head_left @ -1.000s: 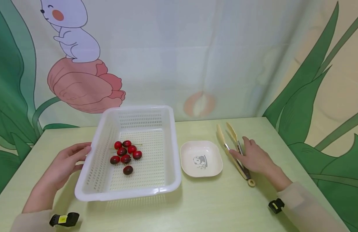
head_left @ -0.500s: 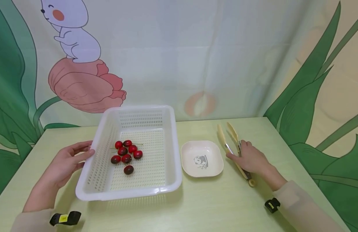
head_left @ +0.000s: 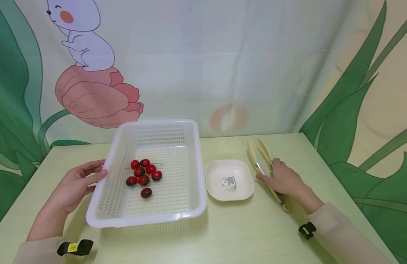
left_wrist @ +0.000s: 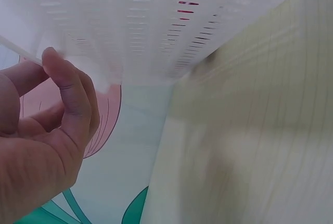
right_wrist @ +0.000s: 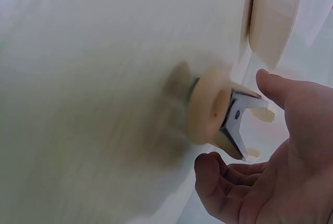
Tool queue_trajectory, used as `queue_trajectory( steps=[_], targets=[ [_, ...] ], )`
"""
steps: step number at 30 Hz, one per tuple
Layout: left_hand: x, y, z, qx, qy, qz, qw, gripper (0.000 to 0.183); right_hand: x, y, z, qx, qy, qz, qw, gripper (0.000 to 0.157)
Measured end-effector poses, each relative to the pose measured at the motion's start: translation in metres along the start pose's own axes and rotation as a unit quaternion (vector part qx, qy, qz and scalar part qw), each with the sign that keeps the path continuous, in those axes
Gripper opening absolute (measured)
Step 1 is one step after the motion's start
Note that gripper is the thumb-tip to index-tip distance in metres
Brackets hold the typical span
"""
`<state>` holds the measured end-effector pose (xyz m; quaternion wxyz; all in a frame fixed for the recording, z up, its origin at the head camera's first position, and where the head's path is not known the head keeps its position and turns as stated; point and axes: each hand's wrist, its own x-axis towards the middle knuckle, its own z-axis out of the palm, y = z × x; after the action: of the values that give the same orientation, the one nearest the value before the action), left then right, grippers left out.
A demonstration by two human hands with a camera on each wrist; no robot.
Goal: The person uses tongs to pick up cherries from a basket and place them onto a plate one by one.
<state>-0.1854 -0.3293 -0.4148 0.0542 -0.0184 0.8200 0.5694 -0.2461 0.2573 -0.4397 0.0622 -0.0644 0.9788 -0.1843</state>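
Observation:
The left hand [head_left: 79, 184] holds the left rim of a white perforated plastic basket [head_left: 195, 172], thumb on the rim and fingers beneath. In the left wrist view its curled fingers [left_wrist: 78, 96] reach the basket edge. Inside the basket lie several dark red cherries [head_left: 143, 180], some with stems. On the right, the right hand [head_left: 287, 180] straddles a pair of tongs [head_left: 253, 154] with cream tips and metal arms. Its thumb lies on one side and curled fingers on the other in the right wrist view; exact contact is hard to tell. The tongs' ring end [right_wrist: 205, 107] faces the wrist.
Between basket and tongs stands a small square white dish [head_left: 215, 183] with a panda picture. The pale green table [head_left: 223, 234] meets a printed curtain [head_left: 272, 73] at the back. Leaf-patterned cloth [head_left: 381, 216] lies beyond the table's right edge.
The right hand has moved slightly left and down, closing round the tongs, which have hardly moved. The left hand and the basket have stayed nearly in place.

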Motion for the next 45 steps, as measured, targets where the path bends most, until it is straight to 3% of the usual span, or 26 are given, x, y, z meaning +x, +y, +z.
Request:
queue_trajectory(
  steps=[9,23,32,45],
  targets=[
    [-0.002,-0.002,-0.002,-0.045,-0.017,0.004,0.9989,0.077,0.001,0.002,0.004,0.033,-0.015,0.012,0.999,0.070],
    [-0.001,-0.002,-0.003,-0.055,-0.022,-0.001,0.9982,0.077,-0.003,0.004,0.001,0.009,0.016,-0.032,0.999,0.049],
    [-0.002,-0.003,-0.003,-0.065,-0.024,0.007,0.9976,0.074,-0.003,0.006,0.000,0.002,0.023,-0.043,0.999,0.055],
    [-0.002,-0.005,-0.004,-0.080,-0.025,0.013,0.9964,0.068,-0.002,0.014,0.000,0.008,0.080,-0.092,0.993,0.057]
  ],
)
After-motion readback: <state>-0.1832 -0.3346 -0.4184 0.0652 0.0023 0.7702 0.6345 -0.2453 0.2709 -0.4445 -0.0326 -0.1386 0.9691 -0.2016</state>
